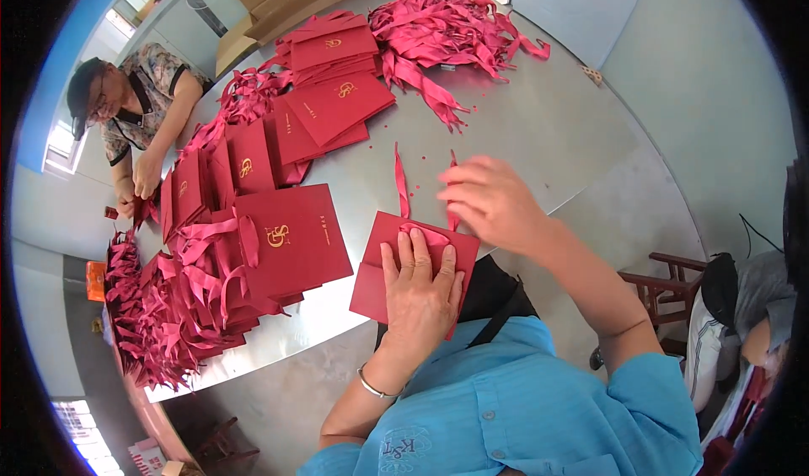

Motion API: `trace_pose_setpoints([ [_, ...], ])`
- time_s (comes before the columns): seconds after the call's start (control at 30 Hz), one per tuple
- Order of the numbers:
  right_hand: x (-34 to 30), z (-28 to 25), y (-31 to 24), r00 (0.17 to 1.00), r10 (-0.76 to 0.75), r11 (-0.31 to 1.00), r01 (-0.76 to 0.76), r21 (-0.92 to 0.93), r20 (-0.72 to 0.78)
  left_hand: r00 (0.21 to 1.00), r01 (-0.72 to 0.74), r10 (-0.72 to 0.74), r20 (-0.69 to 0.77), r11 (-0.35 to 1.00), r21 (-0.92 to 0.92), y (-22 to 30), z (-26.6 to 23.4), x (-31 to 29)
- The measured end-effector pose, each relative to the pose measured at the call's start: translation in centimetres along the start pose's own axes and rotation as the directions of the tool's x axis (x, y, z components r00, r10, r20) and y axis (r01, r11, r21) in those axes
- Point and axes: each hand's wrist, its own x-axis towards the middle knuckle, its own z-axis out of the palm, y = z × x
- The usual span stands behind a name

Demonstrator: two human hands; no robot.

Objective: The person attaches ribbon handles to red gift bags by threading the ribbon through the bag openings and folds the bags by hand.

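A red paper gift bag (pixel 368 289) lies flat at the table's near edge in front of me. My left hand (pixel 419 286) rests palm down on it, fingers stretched out, pressing on a pink ribbon (pixel 428 235) along its upper part. Two ribbon ends reach past the bag's far edge; the left ribbon end (pixel 400 181) lies on the table. Over the other one is my right hand (pixel 489 199), slightly blurred, its curved fingers apart. Whether they touch that ribbon I cannot make out.
Stacked red gift bags (pixel 295 240) with pink ribbons cover the metal table's (pixel 581 151) left side. A heap of ribbons (pixel 447 29) lies at the far end, by an open cardboard box (pixel 295 0). Across the table sits another person (pixel 152 96), hands on a red piece. A wooden stool (pixel 666 290) stands at right.
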Motion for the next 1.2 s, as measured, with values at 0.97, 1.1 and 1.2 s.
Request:
trace_pose_setpoints([
  [0.97,2.1,0.4,2.4,1.0,0.01,1.0,-0.01,-0.002,-0.02,0.994,0.037,-0.042,0.101,0.998,0.044,-1.4,-1.0,0.7],
  [1.1,4.6,2.3,2.3,0.979,-0.195,0.98,0.197,-0.021,0.055,0.991,0.052,-0.059,0.124,0.997,0.063,-0.9,-1.7,0.5],
  [1.2,4.4,2.2,3.6,0.965,-0.179,0.976,0.2,-0.091,0.193,0.987,0.091,-0.094,0.129,0.995,0.034,-0.9,-1.9,0.3],
])
